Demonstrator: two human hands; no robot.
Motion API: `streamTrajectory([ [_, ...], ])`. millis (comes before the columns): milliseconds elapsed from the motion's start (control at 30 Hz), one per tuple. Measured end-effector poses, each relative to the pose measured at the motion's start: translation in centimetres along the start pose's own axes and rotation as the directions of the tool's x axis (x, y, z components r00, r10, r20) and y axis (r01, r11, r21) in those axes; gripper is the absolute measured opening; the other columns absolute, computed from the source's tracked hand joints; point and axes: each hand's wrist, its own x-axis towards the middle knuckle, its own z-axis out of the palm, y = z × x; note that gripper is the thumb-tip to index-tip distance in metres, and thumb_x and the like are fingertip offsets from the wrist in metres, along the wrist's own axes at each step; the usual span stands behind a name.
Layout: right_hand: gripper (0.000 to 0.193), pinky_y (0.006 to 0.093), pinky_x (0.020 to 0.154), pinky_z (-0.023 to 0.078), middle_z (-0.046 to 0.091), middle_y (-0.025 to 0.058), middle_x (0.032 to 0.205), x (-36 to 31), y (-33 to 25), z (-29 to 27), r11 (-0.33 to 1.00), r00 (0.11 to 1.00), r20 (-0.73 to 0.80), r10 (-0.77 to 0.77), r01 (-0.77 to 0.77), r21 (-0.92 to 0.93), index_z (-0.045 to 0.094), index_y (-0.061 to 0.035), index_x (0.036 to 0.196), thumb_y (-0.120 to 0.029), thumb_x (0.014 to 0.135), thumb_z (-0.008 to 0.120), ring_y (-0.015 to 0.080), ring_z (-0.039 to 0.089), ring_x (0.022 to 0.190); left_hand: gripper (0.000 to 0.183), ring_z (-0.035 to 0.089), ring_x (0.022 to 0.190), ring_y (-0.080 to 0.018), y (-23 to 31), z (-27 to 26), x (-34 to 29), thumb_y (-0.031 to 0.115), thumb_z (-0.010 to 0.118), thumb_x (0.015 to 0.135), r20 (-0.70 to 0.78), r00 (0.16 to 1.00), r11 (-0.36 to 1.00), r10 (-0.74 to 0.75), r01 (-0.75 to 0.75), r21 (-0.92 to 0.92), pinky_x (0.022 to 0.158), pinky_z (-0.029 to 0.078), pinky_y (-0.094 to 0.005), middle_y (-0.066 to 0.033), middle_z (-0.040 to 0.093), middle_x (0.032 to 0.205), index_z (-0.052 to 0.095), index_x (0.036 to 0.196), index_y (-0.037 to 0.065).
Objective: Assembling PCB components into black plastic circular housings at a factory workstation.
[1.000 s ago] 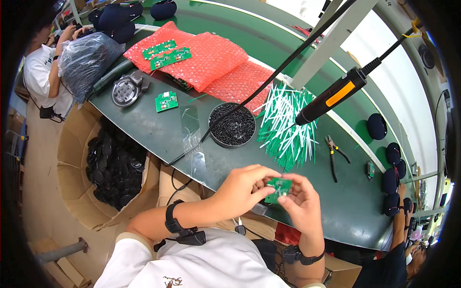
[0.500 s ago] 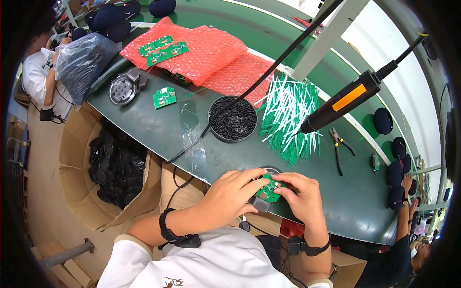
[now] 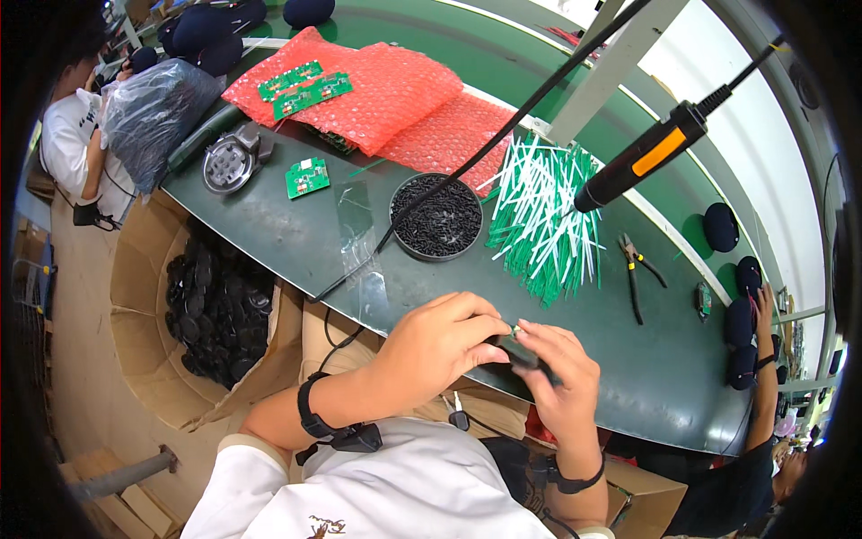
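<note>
At the table's near edge, my left hand [image 3: 446, 334] and my right hand [image 3: 564, 373] grip a dark plastic housing [image 3: 523, 354] between them. The housing is tilted and partly covered by my fingers. A sliver of green and white, seemingly the circuit board, shows at its top by my fingertips; the rest of the board is out of sight. Both hands have their fingers bent around the piece. Just beyond them lie a bundle of white and green wires [image 3: 548, 216] and a round dish of small black screw-like pieces [image 3: 436, 217].
An electric screwdriver [image 3: 642, 157] hangs over the wires, near pliers [image 3: 634, 278]. Red bubble wrap [image 3: 395, 94] bears circuit boards [image 3: 314, 95]. A loose board [image 3: 307, 178] lies near a grey housing [image 3: 232, 163]. A carton [image 3: 148, 332] holds black discs. A co-worker's arm [image 3: 762, 386] reaches in at right.
My hands have turned the housing, so the green board that faced up is now mostly hidden. The hanging screwdriver has swung slightly up. The co-worker's arm at right has reached farther forward.
</note>
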Motion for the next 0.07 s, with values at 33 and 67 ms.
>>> streamTrajectory([
  [33,0.052,0.0432,0.102,0.052,0.068,0.0147,0.136,-0.09,0.43,0.29,1.000,0.999,-0.036,0.025,-0.025,0.004,0.074,-0.0085,0.125,-0.011,0.075,0.086,0.0351,0.065,0.119,0.037,0.065,0.104,-0.0314,0.23,-0.02,0.25,0.027,0.081,0.083,0.006,1.000,1.000,0.025,-0.025,-0.009,0.084,0.055,-0.0397,-0.0119,0.067,0.111,0.071,0.111,0.004],
  [67,0.056,0.0434,0.104,0.051,0.068,0.0163,0.136,-0.07,0.98,0.53,0.999,0.996,-0.079,0.032,-0.031,0.014,0.073,-0.0099,0.128,-0.014,0.073,0.088,0.0359,0.065,0.119,0.038,0.066,0.104,-0.0319,0.62,-0.03,0.32,0.026,0.081,0.083,0.018,1.000,1.000,-0.014,0.014,0.001,0.087,0.055,-0.0409,-0.0114,0.067,0.114,0.071,0.113,0.006],
])
